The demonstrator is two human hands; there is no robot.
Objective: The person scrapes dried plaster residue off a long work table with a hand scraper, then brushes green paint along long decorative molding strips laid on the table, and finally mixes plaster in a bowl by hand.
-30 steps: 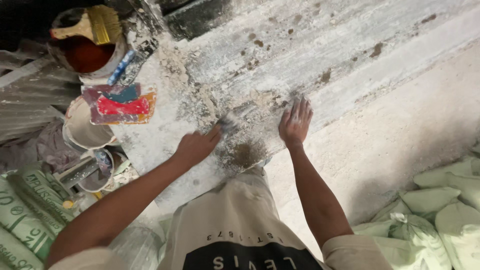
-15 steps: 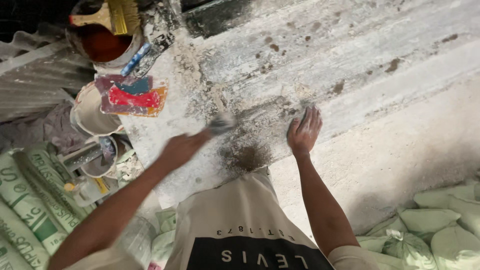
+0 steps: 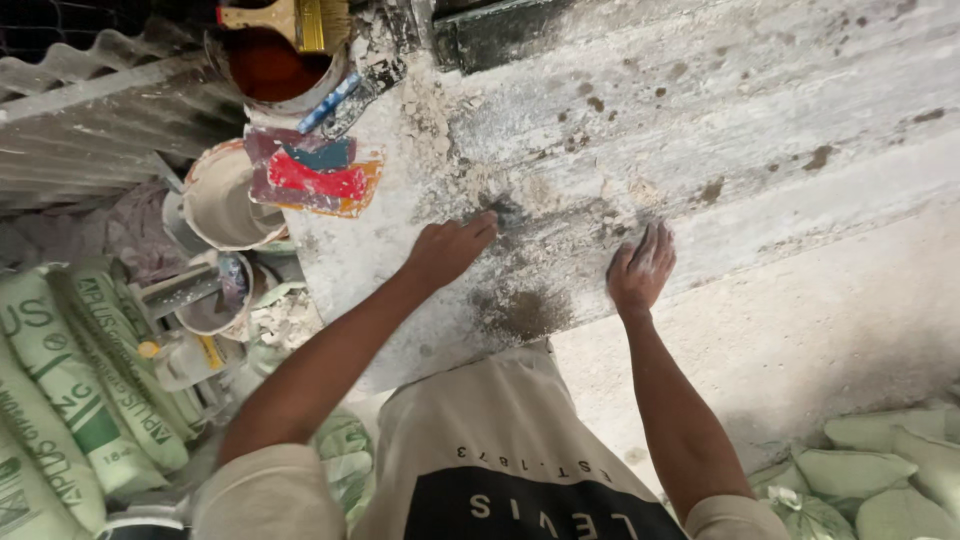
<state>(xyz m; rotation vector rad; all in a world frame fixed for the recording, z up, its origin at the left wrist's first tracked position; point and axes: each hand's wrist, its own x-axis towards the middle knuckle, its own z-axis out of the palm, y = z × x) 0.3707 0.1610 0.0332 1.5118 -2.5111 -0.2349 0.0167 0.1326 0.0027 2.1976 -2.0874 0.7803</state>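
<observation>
My left hand (image 3: pixel 448 248) is closed around a small dark scraper (image 3: pixel 505 209), whose blade rests on the rough, white-dusted ledge (image 3: pixel 760 120). Only the scraper's tip shows past my fingers. My right hand (image 3: pixel 641 268), coated in white dust, lies flat on the same ledge a little to the right and holds nothing. Between the hands the surface is scraped, with grey and brown patches (image 3: pixel 525 312) and loose crumbs.
At the ledge's left end stand a tin of red-brown liquid (image 3: pixel 268 68) with a wide brush (image 3: pixel 292 18) across it, coloured plastic spreaders (image 3: pixel 315 175), a blue-handled tool (image 3: pixel 338 98) and a white bucket (image 3: pixel 222 198). Corrugated sheet (image 3: pixel 90 115) and green-white sacks (image 3: pixel 60 385) lie left; more sacks (image 3: pixel 885 470) lie lower right.
My left hand has slid the scraper to the right along the ledge. My right hand has stayed pressed flat in about the same spot. The view has shifted slightly.
</observation>
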